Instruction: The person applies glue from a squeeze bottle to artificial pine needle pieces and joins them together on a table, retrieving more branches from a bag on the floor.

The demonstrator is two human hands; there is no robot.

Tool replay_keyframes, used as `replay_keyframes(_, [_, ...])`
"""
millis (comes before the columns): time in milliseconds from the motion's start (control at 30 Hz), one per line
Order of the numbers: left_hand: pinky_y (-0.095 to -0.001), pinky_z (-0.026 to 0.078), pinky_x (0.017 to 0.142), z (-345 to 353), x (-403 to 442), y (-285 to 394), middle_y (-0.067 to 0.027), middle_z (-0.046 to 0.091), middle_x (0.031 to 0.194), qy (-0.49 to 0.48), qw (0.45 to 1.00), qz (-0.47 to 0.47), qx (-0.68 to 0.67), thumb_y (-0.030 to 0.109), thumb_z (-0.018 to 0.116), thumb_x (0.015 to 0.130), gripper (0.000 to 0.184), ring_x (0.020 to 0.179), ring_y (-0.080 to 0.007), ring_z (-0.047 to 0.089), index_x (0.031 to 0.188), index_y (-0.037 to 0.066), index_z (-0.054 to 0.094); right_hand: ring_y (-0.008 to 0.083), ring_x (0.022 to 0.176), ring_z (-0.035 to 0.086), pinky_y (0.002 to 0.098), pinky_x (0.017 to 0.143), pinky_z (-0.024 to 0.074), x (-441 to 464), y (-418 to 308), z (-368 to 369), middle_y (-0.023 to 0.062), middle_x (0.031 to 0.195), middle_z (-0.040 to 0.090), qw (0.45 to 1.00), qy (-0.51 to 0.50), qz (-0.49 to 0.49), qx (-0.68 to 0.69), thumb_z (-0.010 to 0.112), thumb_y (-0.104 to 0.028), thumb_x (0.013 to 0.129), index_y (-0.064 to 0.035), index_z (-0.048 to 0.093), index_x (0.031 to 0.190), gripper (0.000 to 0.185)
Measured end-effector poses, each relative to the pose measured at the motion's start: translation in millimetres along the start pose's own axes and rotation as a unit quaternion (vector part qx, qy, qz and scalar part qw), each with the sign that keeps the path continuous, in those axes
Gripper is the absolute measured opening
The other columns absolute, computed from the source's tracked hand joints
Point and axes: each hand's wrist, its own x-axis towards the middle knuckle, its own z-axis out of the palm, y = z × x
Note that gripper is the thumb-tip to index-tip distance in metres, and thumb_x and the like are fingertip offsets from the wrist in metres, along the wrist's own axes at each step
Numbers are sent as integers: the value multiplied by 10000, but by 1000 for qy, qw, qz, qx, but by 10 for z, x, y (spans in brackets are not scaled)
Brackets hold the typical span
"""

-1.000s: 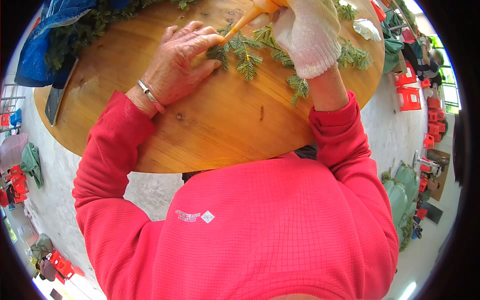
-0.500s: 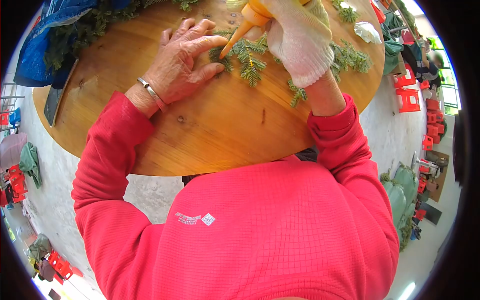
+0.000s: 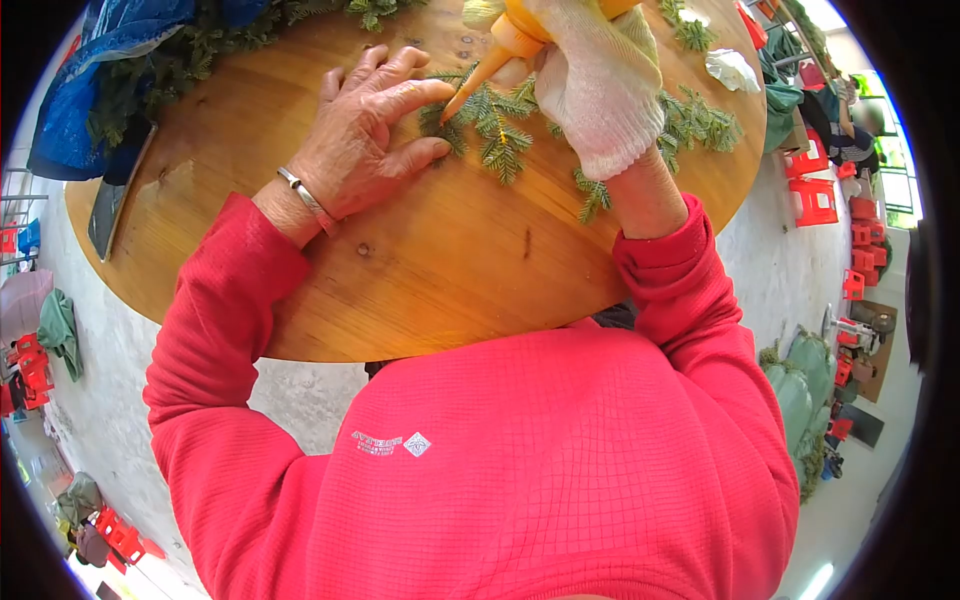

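Observation:
My bare left hand point(image 3: 370, 135), with a metal bangle on its wrist, rests on the wooden table point(image 3: 440, 270). Its fingers are spread, and thumb and forefinger lie on either side of the end of a green fir sprig point(image 3: 500, 130). My right hand point(image 3: 600, 95), in a pale knit glove, is closed around an orange squeeze bottle point(image 3: 518, 32). The bottle's pointed nozzle slants down to the left, its tip at the sprig between my left thumb and forefinger. Part of the bottle is hidden by the glove and the frame's top edge.
More fir twigs point(image 3: 705, 120) lie right of the glove. A heap of greenery point(image 3: 160, 75) and a blue plastic sheet point(image 3: 75, 110) cover the table's left side. A crumpled white wad point(image 3: 733, 69) sits near the right edge. Red stools point(image 3: 815, 200) and another person point(image 3: 855, 130) are beyond.
The view has shifted slightly. My left forefinger and thumb have drawn back a little from the sprig's end. The bottle stays in my right hand, its tip in nearly the same place.

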Motion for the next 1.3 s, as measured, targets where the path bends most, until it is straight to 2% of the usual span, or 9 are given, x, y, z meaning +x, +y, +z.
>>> replay_keyframes(67, [-454,253,1119,-38,10,38,-143,501,1434,-16,1000,-10,12,235,781,774,519,1393,-358,366,1260,142,624,90,574,522,249,494,497,-7,-70,20,17,732,555,1000,-15,-12,-1,565,-119,988,-32,557,977,88])
replay_keyframes(267, [-453,266,1102,-40,6,33,-141,506,1420,-17,1000,-4,10,233,777,767,516,1367,-356,389,1252,148,621,78,591,496,246,485,478,79,24,-86,14,761,553,997,-12,-71,6,564,-105,989,-24,566,995,82])
replay_keyframes(367, [-531,281,1075,-4,9,-7,-101,531,1391,1,1000,3,-6,277,802,758,517,1349,-417,394,1238,205,624,76,600,493,246,482,471,106,55,-102,18,777,557,997,6,-82,12,563,-102,989,-22,567,1002,81])
replay_keyframes(800, [-508,278,1070,-20,6,11,-96,535,1370,-5,1000,4,6,273,786,765,524,1350,-381,396,1249,176,610,101,541,533,249,461,488,38,-60,-39,27,726,559,999,12,-13,-46,561,-136,994,-32,544,979,107])
replay_keyframes(967, [-464,251,1105,-71,24,33,-126,518,1410,-46,999,-12,10,238,766,785,530,1387,-336,376,1281,146,603,101,573,545,261,465,514,106,1,-99,29,764,579,999,-2,-50,16,569,-121,988,-25,548,1004,99])
replay_keyframes(1100, [-512,290,1051,-3,9,11,-74,551,1331,7,1000,7,3,283,797,746,531,1325,-361,411,1238,195,620,95,592,541,257,485,517,190,85,-155,25,787,581,995,3,-97,17,579,-107,983,-18,552,1032,105])
replay_keyframes(1167, [-510,289,1051,-7,13,4,-75,552,1325,8,1000,11,-2,278,800,740,534,1322,-351,414,1237,193,622,91,587,528,245,500,504,148,-3,-92,22,782,573,996,49,-73,-7,584,-94,979,-16,559,1032,98])
replay_keyframes(1267, [-452,268,1092,-74,23,49,-139,524,1395,-31,999,0,11,257,770,786,520,1359,-330,402,1263,123,611,86,583,515,234,515,495,173,7,-123,21,776,567,994,67,-81,7,593,-77,971,-13,569,1027,88])
replay_keyframes(1300, [-474,271,1085,-60,23,40,-122,532,1378,-21,1000,1,6,258,782,770,521,1350,-338,404,1250,141,616,85,582,511,233,519,494,197,37,-162,21,774,566,994,65,-91,19,596,-72,968,-12,573,1025,85])
